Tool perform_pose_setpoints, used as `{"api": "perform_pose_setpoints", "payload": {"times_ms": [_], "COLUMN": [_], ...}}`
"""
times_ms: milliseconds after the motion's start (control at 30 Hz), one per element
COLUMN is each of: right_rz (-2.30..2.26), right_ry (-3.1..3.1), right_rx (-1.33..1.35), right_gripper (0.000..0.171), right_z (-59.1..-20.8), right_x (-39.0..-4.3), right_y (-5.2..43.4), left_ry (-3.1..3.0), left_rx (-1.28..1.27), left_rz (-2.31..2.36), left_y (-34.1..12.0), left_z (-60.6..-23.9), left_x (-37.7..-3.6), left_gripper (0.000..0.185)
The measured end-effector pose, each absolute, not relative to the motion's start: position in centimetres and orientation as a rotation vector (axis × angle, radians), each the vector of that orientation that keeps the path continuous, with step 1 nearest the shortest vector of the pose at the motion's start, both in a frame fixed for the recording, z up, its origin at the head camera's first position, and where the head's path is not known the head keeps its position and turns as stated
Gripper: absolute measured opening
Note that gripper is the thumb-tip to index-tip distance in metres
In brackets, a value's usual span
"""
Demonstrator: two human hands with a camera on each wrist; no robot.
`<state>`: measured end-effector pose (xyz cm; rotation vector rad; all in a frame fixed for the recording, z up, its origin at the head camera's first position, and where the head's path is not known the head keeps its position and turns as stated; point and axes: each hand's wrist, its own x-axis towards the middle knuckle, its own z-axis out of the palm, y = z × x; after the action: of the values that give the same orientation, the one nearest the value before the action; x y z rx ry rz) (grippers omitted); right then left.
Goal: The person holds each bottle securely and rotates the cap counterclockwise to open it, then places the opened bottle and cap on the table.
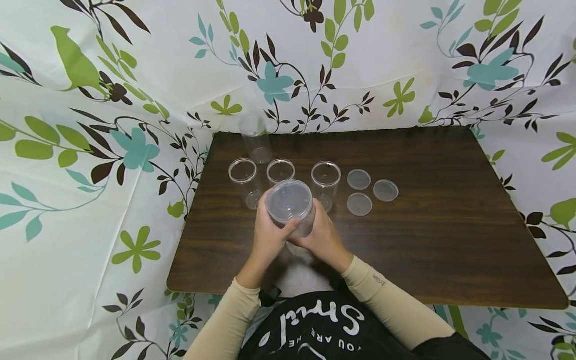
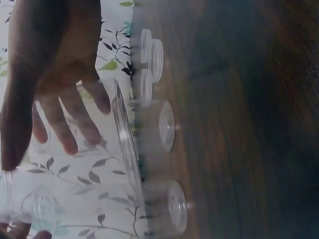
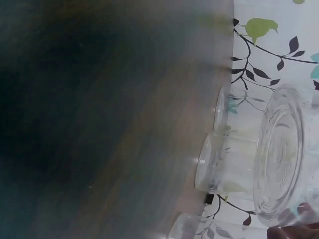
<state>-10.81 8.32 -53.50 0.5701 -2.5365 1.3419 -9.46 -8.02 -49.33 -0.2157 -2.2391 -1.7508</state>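
Between both hands a clear plastic jar point(image 1: 303, 227) is held up over the table's near side, its translucent lid point(image 1: 289, 200) on top. My left hand point(image 1: 268, 232) grips it from the left, thumb near the lid's rim. From the other side my right hand point(image 1: 325, 237) grips it, thumb across its near face. The right hand's fingers point(image 2: 72, 122) show through the clear wall in the left wrist view. The right wrist view shows the jar's round ridged base point(image 3: 281, 154) lifted off the table.
Beyond the hands stand three open-topped clear jars, a left one point(image 1: 245, 185), a middle one point(image 1: 281, 171) and a right one point(image 1: 326, 175). Another jar point(image 1: 255, 140) stands at the back left. Three round lids point(image 1: 385, 190) lie right of them on the dark wooden table point(image 1: 441, 225).
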Motion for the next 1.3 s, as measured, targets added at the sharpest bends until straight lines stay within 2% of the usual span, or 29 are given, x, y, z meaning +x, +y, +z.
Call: {"api": "perform_pose_setpoints", "payload": {"times_ms": [200, 333, 433, 567, 700, 800, 900, 967, 1300], "right_rz": [1.771, 2.115, 2.311, 2.438, 2.378, 2.312, 2.285, 2.217, 1.499], "right_ry": [-2.531, -2.505, -2.439, -2.386, -2.454, -2.499, -2.518, -2.556, -2.588], "right_rx": [0.767, 1.073, 1.332, 1.552, 1.672, 1.717, 1.664, 1.560, 0.845], "right_gripper": [0.114, 0.107, 0.109, 0.113, 0.110, 0.110, 0.108, 0.105, 0.115], "right_z": [-53.1, -52.3, -51.7, -51.4, -51.4, -51.3, -51.3, -51.5, -53.1], "right_x": [-11.4, -12.0, -12.4, -12.8, -13.2, -13.4, -13.3, -13.3, -12.7], "right_y": [9.7, 11.5, 12.5, 13.2, 13.6, 13.6, 13.4, 13.3, 9.7], "left_ry": [-2.283, -2.258, -2.189, -2.100, -2.040, -2.028, -2.051, -2.109, -2.290], "left_rx": [-0.386, -0.622, -0.843, -1.133, -1.375, -1.447, -1.394, -1.273, -0.426], "left_rz": [-1.885, -2.062, -2.216, -2.364, -2.450, -2.468, -2.443, -2.379, -1.940], "left_y": [-10.3, -12.1, -13.0, -13.4, -13.4, -13.3, -13.3, -13.3, -10.7], "left_z": [-49.5, -49.2, -48.7, -48.5, -48.5, -48.6, -48.7, -48.7, -49.0], "left_x": [-9.6, -10.0, -10.3, -10.8, -11.4, -11.6, -11.5, -11.3, -10.3], "left_gripper": [0.125, 0.131, 0.132, 0.131, 0.129, 0.128, 0.125, 0.122, 0.123]}}
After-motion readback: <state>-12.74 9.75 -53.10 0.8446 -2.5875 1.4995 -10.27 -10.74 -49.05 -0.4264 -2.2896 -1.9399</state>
